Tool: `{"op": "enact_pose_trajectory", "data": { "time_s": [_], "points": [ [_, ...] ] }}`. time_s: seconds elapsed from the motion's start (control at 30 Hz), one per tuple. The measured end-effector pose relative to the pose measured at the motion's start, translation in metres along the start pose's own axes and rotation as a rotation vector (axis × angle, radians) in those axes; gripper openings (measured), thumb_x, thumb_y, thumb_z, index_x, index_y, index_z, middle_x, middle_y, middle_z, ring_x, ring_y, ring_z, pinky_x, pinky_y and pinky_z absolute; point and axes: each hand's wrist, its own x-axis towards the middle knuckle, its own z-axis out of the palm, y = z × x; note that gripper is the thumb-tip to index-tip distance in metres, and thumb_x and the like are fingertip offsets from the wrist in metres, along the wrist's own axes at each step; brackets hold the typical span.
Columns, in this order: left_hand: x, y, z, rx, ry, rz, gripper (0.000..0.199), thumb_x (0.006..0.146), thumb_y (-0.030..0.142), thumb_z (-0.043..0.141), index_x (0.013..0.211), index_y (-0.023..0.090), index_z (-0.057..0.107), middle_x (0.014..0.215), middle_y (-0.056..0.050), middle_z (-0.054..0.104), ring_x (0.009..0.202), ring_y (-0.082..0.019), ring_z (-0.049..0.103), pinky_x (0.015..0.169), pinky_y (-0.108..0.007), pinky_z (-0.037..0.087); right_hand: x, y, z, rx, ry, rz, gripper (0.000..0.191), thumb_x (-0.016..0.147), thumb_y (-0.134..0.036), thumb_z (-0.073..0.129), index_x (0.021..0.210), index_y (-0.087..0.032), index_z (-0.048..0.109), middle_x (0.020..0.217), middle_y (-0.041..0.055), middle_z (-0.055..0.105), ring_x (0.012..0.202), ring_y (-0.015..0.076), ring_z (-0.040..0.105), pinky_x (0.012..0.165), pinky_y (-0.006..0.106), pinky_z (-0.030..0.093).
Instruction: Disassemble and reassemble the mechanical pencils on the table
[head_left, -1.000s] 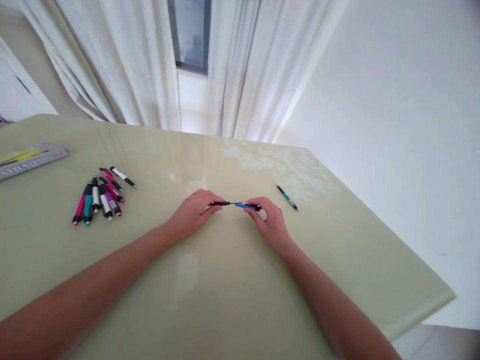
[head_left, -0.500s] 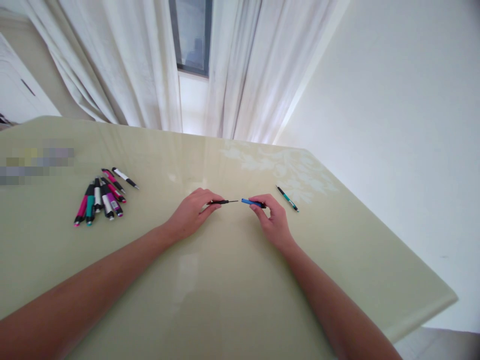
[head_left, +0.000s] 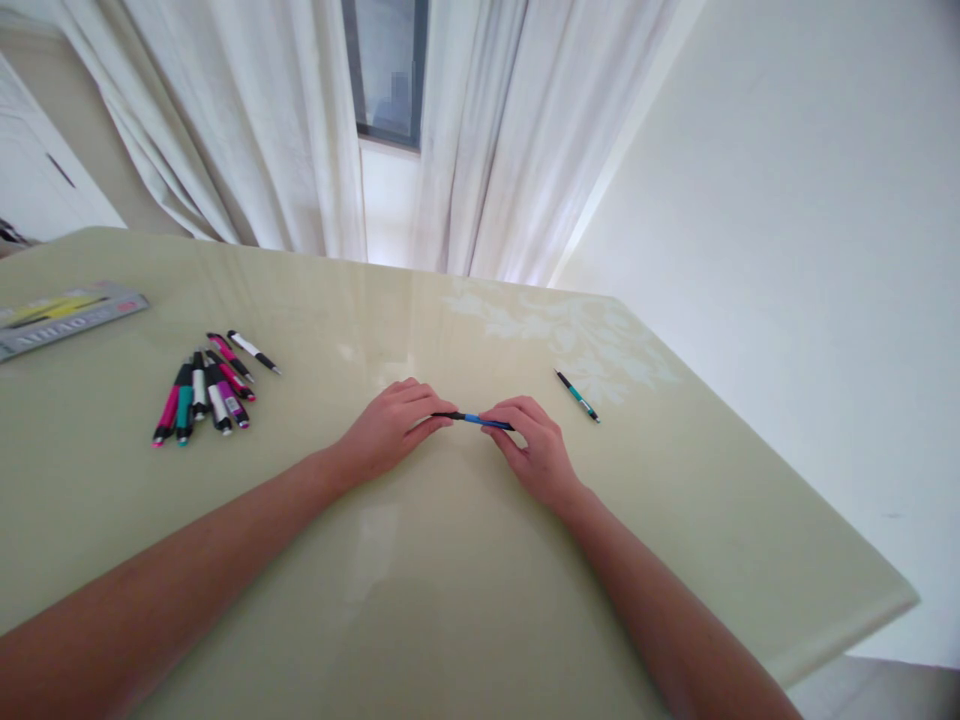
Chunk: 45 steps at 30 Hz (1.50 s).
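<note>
Over the middle of the table [head_left: 420, 560], my left hand [head_left: 391, 425] pinches the black front part [head_left: 448, 414] of a pen between thumb and fingers. Opposite it, my right hand [head_left: 534, 450] is closed on the blue pen barrel [head_left: 472, 419]. The two parts meet end to end in one nearly level line between my hands; whether they are fully joined I cannot tell. My fingertips cover both outer ends. To the right of my right hand lies a green and black pen [head_left: 577, 396].
Several pink, green, white and purple pens [head_left: 217, 395] lie in a loose pile on the left. Behind them, near the far left edge, is a grey and yellow box [head_left: 82, 318]. White curtains [head_left: 285, 130] and a wall [head_left: 810, 250] stand beyond the table.
The gap between the two pen parts has closed; the thin dark refill that stuck out of the black part is now out of sight inside the blue barrel. My hands moved closer together.
</note>
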Motion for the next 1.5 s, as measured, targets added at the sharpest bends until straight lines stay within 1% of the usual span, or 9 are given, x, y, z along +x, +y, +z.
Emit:
{"op": "enact_pose_trajectory", "data": {
  "time_s": [0.23, 0.47, 0.63, 0.77, 0.9, 1.0, 1.23, 1.4, 1.5],
  "points": [
    [0.0, 0.003, -0.002, -0.02, 0.055, 0.054, 0.023, 0.105, 0.032, 0.056, 0.112, 0.021, 0.075, 0.098, -0.007, 0.076, 0.09, -0.02, 0.065, 0.086, -0.034, 0.051, 0.001, -0.004, 0.002, 0.035, 0.002, 0.006, 0.014, 0.099, -0.026, 0.064, 0.108, -0.025, 0.075, 0.1, 0.0071, 0.073, 0.095, 0.0212, 0.067, 0.087, 0.036, 0.056],
    [-0.002, 0.006, -0.006, -0.01, 0.15, 0.129, 0.019, 0.103, 0.026, 0.06, 0.109, 0.025, 0.078, 0.096, -0.004, 0.079, 0.086, -0.017, 0.065, 0.082, -0.033, 0.053, 0.001, -0.005, 0.002, 0.075, -0.136, 0.026, 0.021, 0.105, -0.028, 0.053, 0.116, -0.023, 0.071, 0.105, 0.0078, 0.074, 0.097, 0.0202, 0.069, 0.088, 0.033, 0.055],
    [-0.003, 0.01, -0.008, -0.026, 0.212, 0.115, 0.02, 0.102, 0.027, 0.06, 0.101, 0.028, 0.079, 0.097, -0.003, 0.08, 0.087, -0.017, 0.067, 0.082, -0.034, 0.054, -0.001, -0.007, 0.004, 0.056, -0.229, 0.029, 0.03, 0.11, -0.03, 0.04, 0.12, -0.021, 0.067, 0.091, 0.0051, 0.074, 0.079, 0.0171, 0.067, 0.079, 0.03, 0.054],
    [-0.004, 0.011, -0.006, -0.04, 0.176, 0.121, 0.016, 0.101, 0.028, 0.062, 0.105, 0.027, 0.077, 0.098, -0.003, 0.079, 0.087, -0.018, 0.068, 0.084, -0.034, 0.054, -0.001, -0.008, 0.005, 0.028, -0.217, 0.023, 0.034, 0.11, -0.031, 0.036, 0.113, -0.02, 0.068, 0.087, 0.0053, 0.072, 0.082, 0.0178, 0.067, 0.081, 0.03, 0.053],
    [-0.002, 0.008, -0.005, -0.069, 0.105, -0.076, 0.034, 0.098, 0.044, 0.065, 0.123, 0.022, 0.069, 0.106, -0.005, 0.077, 0.091, -0.02, 0.068, 0.081, -0.032, 0.053, -0.001, -0.008, 0.005, -0.01, -0.176, 0.042, 0.036, 0.111, -0.032, 0.034, 0.106, -0.02, 0.068, 0.086, 0.0056, 0.071, 0.084, 0.0188, 0.066, 0.085, 0.032, 0.052],
    [0.001, 0.005, -0.008, -0.132, -0.013, -0.256, 0.036, 0.104, 0.047, 0.051, 0.099, 0.021, 0.076, 0.086, -0.002, 0.076, 0.073, -0.016, 0.065, 0.067, -0.028, 0.05, -0.001, -0.006, 0.005, -0.045, -0.19, 0.058, 0.036, 0.11, -0.032, 0.033, 0.108, -0.02, 0.068, 0.084, 0.0051, 0.07, 0.081, 0.019, 0.066, 0.083, 0.032, 0.052],
    [0.004, 0.007, -0.011, -0.221, 0.071, -0.247, 0.031, 0.094, 0.05, 0.067, 0.101, 0.021, 0.074, 0.09, -0.003, 0.074, 0.074, -0.016, 0.064, 0.068, -0.027, 0.052, 0.0, -0.005, 0.006, 0.0, -0.245, 0.121, 0.036, 0.111, -0.033, 0.032, 0.11, -0.021, 0.067, 0.078, 0.0015, 0.069, 0.073, 0.0166, 0.065, 0.076, 0.028, 0.05],
    [0.003, 0.0, -0.01, -0.258, -0.06, -0.354, 0.04, 0.102, 0.048, 0.052, 0.089, 0.021, 0.078, 0.08, -0.002, 0.074, 0.069, -0.016, 0.063, 0.067, -0.027, 0.051, 0.0, -0.002, 0.006, 0.005, -0.212, 0.145, 0.034, 0.111, -0.032, 0.034, 0.109, -0.021, 0.067, 0.078, 0.0009, 0.069, 0.074, 0.0166, 0.065, 0.077, 0.027, 0.049],
    [0.003, -0.004, -0.008, -0.288, 0.004, -0.32, 0.029, 0.092, 0.046, 0.069, 0.107, 0.023, 0.077, 0.094, -0.003, 0.076, 0.074, -0.016, 0.063, 0.068, -0.026, 0.051, 0.0, -0.003, 0.006, 0.01, -0.226, 0.146, 0.034, 0.11, -0.032, 0.035, 0.111, -0.02, 0.066, 0.076, 0.0005, 0.068, 0.072, 0.0164, 0.065, 0.076, 0.027, 0.048]
  ]
}}
